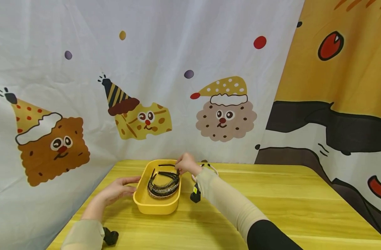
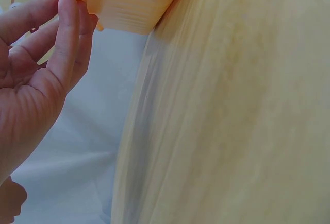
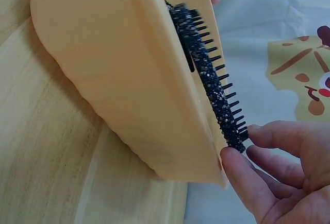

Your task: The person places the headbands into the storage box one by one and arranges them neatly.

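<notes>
A yellow plastic bin (image 1: 156,208) stands on the table with several dark headbands (image 1: 162,191) inside, some toothed and glittery. At the bin's far right corner my right hand (image 1: 188,164) pinches one end of a black glittery toothed headband (image 3: 212,85) between thumb and fingers. The rest of that headband reaches back into the bin in the right wrist view. On the bin's left side, my left hand (image 1: 119,189) touches the outer wall with its fingertips, its fingers mostly straight, as the left wrist view shows too.
Beyond my right wrist lies a thin pale pink band (image 1: 213,169), partly hidden by the sleeve. The wooden table (image 1: 272,208) extends right of the bin. A printed curtain (image 1: 178,146) hangs along its back and left edges.
</notes>
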{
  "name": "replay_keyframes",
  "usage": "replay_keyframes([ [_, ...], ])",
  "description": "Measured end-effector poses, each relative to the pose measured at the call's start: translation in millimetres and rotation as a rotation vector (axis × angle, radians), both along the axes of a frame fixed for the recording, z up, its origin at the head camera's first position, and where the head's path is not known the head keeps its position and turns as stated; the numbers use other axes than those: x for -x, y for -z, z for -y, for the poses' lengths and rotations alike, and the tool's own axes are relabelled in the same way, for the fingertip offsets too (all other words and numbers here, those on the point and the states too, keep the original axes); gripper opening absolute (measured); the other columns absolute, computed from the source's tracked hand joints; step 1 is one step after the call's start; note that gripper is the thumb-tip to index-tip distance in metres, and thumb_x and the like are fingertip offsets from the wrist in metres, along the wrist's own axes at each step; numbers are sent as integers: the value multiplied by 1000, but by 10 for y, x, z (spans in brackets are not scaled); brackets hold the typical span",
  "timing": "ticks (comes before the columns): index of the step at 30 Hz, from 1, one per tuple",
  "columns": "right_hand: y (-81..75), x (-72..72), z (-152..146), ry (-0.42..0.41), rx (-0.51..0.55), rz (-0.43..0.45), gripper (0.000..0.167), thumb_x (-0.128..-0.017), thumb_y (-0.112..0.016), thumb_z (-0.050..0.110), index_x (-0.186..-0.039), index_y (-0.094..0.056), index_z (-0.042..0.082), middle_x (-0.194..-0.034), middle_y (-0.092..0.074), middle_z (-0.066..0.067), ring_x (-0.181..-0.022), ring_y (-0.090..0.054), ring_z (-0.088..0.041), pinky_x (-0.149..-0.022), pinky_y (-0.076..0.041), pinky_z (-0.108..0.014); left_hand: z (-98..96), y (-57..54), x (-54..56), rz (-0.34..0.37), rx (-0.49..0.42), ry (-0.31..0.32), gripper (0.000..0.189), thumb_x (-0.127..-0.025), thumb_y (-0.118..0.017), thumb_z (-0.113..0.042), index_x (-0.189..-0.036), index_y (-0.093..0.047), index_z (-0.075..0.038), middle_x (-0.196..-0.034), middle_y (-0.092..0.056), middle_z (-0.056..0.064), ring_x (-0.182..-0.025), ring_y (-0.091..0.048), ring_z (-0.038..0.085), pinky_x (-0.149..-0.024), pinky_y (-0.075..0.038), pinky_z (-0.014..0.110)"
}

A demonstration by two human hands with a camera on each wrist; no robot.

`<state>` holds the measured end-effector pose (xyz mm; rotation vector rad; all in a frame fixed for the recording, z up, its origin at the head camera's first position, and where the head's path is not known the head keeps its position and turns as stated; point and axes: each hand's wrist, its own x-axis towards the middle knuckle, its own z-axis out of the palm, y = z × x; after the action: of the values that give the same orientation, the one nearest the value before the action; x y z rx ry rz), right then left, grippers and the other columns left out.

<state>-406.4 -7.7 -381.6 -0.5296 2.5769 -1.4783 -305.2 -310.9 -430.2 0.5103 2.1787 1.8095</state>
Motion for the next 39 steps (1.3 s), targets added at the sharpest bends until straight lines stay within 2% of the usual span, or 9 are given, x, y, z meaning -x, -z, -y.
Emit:
replay_keyframes([
  [6,-8,-24,14,2,-8,-13,19,-80,-74,-3,-97,-71,-11,-69,-65,-12,-72,-67,-37,-66,-59,-44,8,9,2,-3,1,-1,63,-97,-58,-6,-147,-24,14,-149,-25,35,-118,-56,32,-92,-51,36],
  [10,-11,-33,16,1,-11,-10,19,-82,-72,-3,-99,-70,-12,-70,-66,-14,-72,-68,-37,-66,-59,-44,14,18,6,-8,5,-1,64,-97,-58,-6,-146,-24,15,-149,-24,35,-117,-57,30,-92,-52,35],
  [16,-16,-38,-12,17,-18,-24,12,-83,-71,-1,-93,-72,-8,-79,-67,-15,-77,-67,-38,-65,-59,-43,13,25,9,-4,7,0,64,-97,-58,-6,-146,-24,16,-148,-25,36,-116,-57,29,-92,-51,34],
  [20,-53,-50,-52,13,-24,-23,15,-84,-71,0,-96,-72,-8,-84,-67,-15,-80,-67,-39,-65,-59,-41,8,10,2,-1,10,0,64,-97,-58,-6,-146,-23,15,-148,-25,36,-117,-56,31,-92,-51,35],
  [25,-113,-32,-122,4,-12,-2,11,-83,-71,0,-91,-73,-6,-87,-67,-24,-71,-66,-32,-66,-59,-41,8,-7,-4,1,10,-1,64,-97,-58,-6,-147,-23,15,-149,-24,36,-119,-54,34,-92,-51,35],
  [29,-155,0,-186,5,-17,-10,5,-81,-72,2,-81,-73,-3,-79,-67,-21,-62,-64,-25,-60,-59,-38,5,-10,2,4,4,1,64,-97,-57,-5,-147,-23,14,-149,-24,36,-119,-55,34,-92,-51,36],
  [32,-168,6,-228,23,-17,-8,7,-82,-73,5,-83,-73,-2,-82,-68,-19,-72,-67,-32,-60,-59,-37,7,-3,5,4,2,2,64,-97,-57,-6,-147,-23,14,-149,-23,36,-119,-55,33,-93,-51,36],
  [35,-173,5,-273,40,-4,1,12,-83,-73,6,-91,-74,-4,-93,-68,-24,-84,-66,-41,-64,-59,-39,9,4,6,0,8,4,63,-98,-57,-6,-147,-23,14,-149,-23,36,-119,-55,34,-93,-51,36],
  [39,-155,38,-350,40,-7,-24,18,-85,-72,8,-97,-74,-5,-94,-69,-23,-82,-66,-42,-60,-59,-37,9,14,10,1,20,-2,63,-98,-57,-6,-147,-23,13,-150,-23,35,-119,-54,35,-93,-51,36],
])
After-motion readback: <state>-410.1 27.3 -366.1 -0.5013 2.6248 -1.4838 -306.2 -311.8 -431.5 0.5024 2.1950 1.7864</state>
